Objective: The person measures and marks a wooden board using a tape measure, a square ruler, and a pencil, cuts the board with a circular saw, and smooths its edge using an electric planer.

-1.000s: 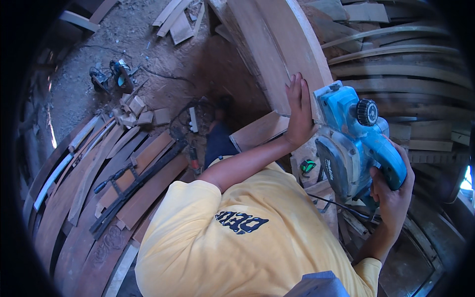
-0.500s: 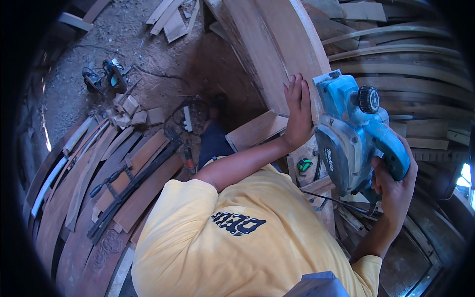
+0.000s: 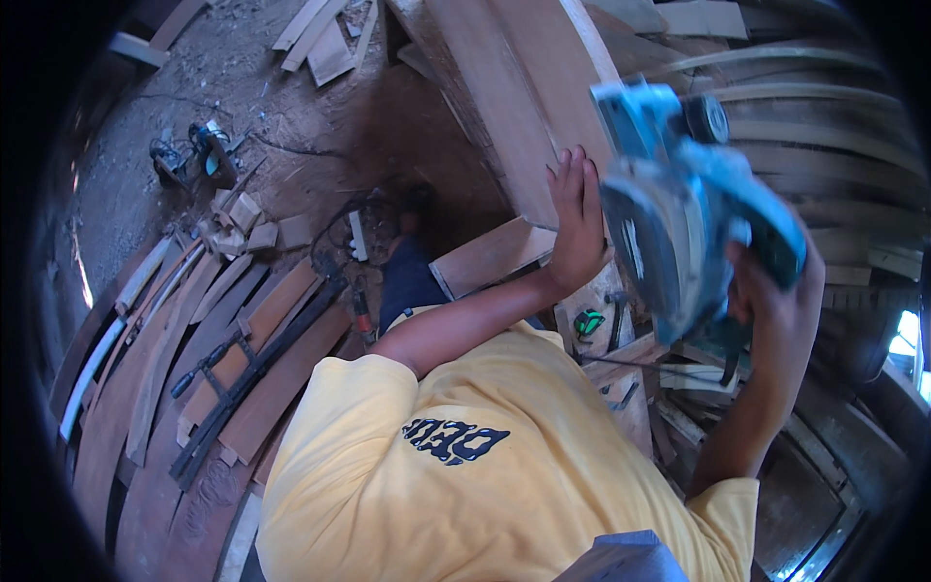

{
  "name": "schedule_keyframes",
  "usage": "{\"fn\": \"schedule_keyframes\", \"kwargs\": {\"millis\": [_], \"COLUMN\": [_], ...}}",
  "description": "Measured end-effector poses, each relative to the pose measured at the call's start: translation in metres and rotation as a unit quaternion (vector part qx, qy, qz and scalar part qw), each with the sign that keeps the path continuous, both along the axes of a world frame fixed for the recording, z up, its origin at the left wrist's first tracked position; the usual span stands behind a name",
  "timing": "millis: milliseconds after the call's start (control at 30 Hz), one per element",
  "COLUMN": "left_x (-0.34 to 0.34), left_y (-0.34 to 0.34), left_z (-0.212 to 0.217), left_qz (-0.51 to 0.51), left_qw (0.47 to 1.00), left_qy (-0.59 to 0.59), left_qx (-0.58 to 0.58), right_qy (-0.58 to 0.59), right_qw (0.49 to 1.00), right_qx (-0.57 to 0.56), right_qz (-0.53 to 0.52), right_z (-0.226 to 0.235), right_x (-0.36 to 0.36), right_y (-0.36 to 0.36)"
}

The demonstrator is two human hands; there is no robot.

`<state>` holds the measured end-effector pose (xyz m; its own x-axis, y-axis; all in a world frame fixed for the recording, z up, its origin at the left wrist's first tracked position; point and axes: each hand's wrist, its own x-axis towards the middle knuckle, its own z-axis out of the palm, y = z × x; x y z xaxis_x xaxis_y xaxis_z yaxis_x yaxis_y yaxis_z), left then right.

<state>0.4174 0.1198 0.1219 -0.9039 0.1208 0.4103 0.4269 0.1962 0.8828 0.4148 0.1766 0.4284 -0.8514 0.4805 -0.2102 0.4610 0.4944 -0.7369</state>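
Note:
My left hand (image 3: pixel 579 228) rests on the near part of a curved wooden workpiece (image 3: pixel 504 107), with its fingers stretched out. Wrapped round the rear handle of a teal electric planer (image 3: pixel 669 194) is my right hand (image 3: pixel 779 306). The planer stands just right of my left hand, over the right edge of the workpiece, and is smeared by motion. Whether its sole touches the wood, I cannot tell.
A green tape measure (image 3: pixel 588 324) lies on the wood below my left wrist. Long curved boards (image 3: pixel 815 126) are stacked at right. More planks and a black bar clamp (image 3: pixel 228 398) lie at left. Other power tools (image 3: pixel 199 155) sit on the dirt floor, near wood offcuts (image 3: pixel 242 213).
My right hand has moved the planer away from me along the workpiece's right edge. My left hand keeps its place on the wood. The whole view has shifted slightly.

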Motion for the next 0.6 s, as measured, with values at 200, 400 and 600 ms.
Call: {"fn": "schedule_keyframes", "kwargs": {"millis": [200, 400, 600], "left_x": [-0.008, -0.007, -0.005], "left_y": [-0.007, -0.010, -0.007], "left_z": [0.020, 0.026, 0.028], "left_qz": [-0.067, -0.077, -0.067], "left_qw": [0.997, 0.996, 0.997], "left_qy": [-0.012, -0.028, -0.010], "left_qx": [-0.037, -0.045, -0.027], "right_qy": [0.100, 0.029, 0.012], "right_qw": [0.989, 0.999, 0.980], "right_qx": [0.047, -0.010, -0.006], "right_qz": [0.103, -0.013, -0.199], "right_z": [-0.009, 0.026, 0.029], "right_x": [-0.064, 0.004, 0.170], "right_y": [0.021, 0.045, 0.060]}}
